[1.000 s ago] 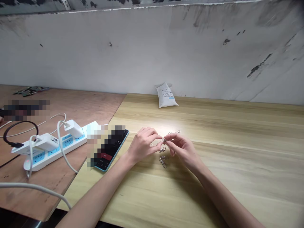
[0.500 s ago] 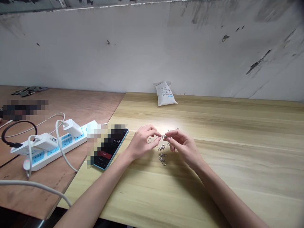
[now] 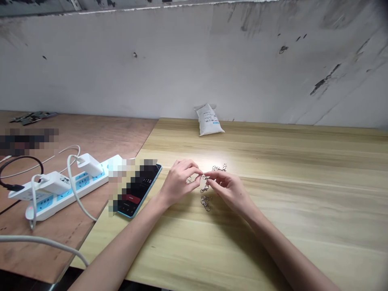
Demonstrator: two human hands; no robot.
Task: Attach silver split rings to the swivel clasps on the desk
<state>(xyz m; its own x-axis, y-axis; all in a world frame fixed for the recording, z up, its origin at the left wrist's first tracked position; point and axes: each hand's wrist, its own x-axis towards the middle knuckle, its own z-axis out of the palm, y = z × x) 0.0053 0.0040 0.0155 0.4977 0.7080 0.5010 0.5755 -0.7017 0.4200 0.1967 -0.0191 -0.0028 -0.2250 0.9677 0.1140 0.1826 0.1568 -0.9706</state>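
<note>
My right hand (image 3: 228,189) pinches a small metal lobster clasp (image 3: 206,177) between thumb and forefinger. From the other side, my left hand (image 3: 182,180) meets it, its thumb and fingertips closed at the clasp's end; whatever they grip is too small to make out. Just below the fingertips lies a loose lobster clasp (image 3: 204,188). Nearer to me is a little cluster of clasps (image 3: 206,203). More metal clasps (image 3: 223,167) lie behind my right hand, partly covered by it. Small split rings (image 3: 189,179) show beside my left fingers, partly hidden.
A phone (image 3: 142,192) with a lit screen lies left of my left forearm. Beyond the wooden table's left edge, a power strip (image 3: 87,184) with plugged-in chargers and cables rests on a brown board. A white plastic packet (image 3: 209,120) stands near the wall.
My left thumb and fingertips have closed together and come up to the clasp in my right hand. The right hand has shifted slightly left, uncovering more of the clasps behind it.
</note>
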